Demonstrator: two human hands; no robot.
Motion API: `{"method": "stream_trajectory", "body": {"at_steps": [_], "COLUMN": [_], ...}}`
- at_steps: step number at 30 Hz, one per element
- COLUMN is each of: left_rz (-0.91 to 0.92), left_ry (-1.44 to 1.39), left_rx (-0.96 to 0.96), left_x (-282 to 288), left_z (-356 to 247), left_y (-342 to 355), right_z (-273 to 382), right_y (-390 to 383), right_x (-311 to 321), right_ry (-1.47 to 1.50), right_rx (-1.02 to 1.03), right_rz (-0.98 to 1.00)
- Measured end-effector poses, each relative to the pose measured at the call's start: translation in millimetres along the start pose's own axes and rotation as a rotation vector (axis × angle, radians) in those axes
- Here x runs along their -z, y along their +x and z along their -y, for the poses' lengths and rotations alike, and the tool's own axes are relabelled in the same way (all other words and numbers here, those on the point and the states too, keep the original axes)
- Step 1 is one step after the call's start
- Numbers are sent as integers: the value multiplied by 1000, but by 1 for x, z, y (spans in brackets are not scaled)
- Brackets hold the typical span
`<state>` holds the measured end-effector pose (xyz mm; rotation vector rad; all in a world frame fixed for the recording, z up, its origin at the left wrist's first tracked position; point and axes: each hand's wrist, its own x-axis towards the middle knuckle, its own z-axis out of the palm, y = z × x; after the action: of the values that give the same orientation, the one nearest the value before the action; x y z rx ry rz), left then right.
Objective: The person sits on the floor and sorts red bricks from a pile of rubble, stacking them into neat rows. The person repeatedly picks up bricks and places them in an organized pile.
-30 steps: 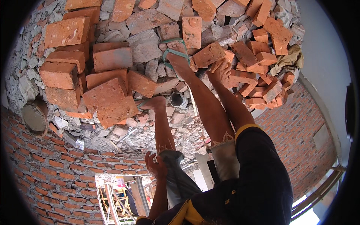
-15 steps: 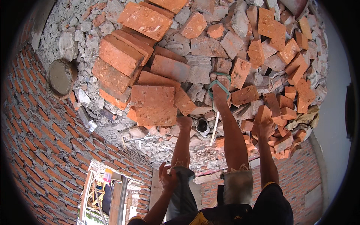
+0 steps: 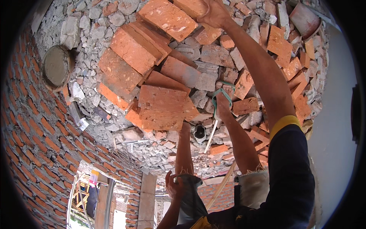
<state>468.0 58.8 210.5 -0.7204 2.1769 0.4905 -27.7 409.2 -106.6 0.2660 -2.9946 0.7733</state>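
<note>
My right hand (image 3: 213, 14) reaches to the top of the rubble pile, fingers gripping a red brick (image 3: 188, 7) beside another speckled brick (image 3: 167, 21). Stacked red bricks (image 3: 131, 49) lie below it to the left, with more (image 3: 160, 107) near my feet. My left hand (image 3: 174, 183) hangs by my trouser knee at the lower middle, fingers loosely bent and apart, holding nothing. My sandalled right foot (image 3: 223, 97) rests on broken masonry (image 3: 207, 76); my other foot is mostly hidden behind bricks.
A bucket of grey mix (image 3: 57, 68) stands at the left by a brick wall (image 3: 42, 145). A stained bucket (image 3: 305, 21) lies at the upper right. A small dark-mouthed container (image 3: 200, 133) and a pale stick (image 3: 211, 135) lie between my legs. A window opening (image 3: 87, 198) is at the lower left.
My right arm has swung from the bricks at the right, where it held one, up to the top centre of the pile. My left hand stays low by the knee. The view has shifted.
</note>
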Motion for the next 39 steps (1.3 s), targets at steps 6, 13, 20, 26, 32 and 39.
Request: {"method": "stream_trajectory", "body": {"at_steps": [6, 13, 20, 26, 32, 39], "left_rz": [-10, 41, 82, 110, 59, 57], "left_ry": [-21, 5, 38, 204, 177, 115], "left_rx": [36, 8, -41, -178, -258, -154], "left_x": [-4, 2, 16, 33, 34, 14], "left_z": [-15, -18, -8, 1, 4, 8], "left_y": [-10, -1, 17, 32, 39, 21], "right_z": [-16, -14, 22, 3, 17, 12], "right_y": [55, -171, -451, -471, -408, -278], "right_x": [-59, 28, 100, 59, 110, 189], "right_ry": [1260, 406, -412, -582, -338, -47], "right_rx": [-376, -431, -220, -174, -477, -894], "right_rz": [433, 4, 734, 894, 1164, 603]}}
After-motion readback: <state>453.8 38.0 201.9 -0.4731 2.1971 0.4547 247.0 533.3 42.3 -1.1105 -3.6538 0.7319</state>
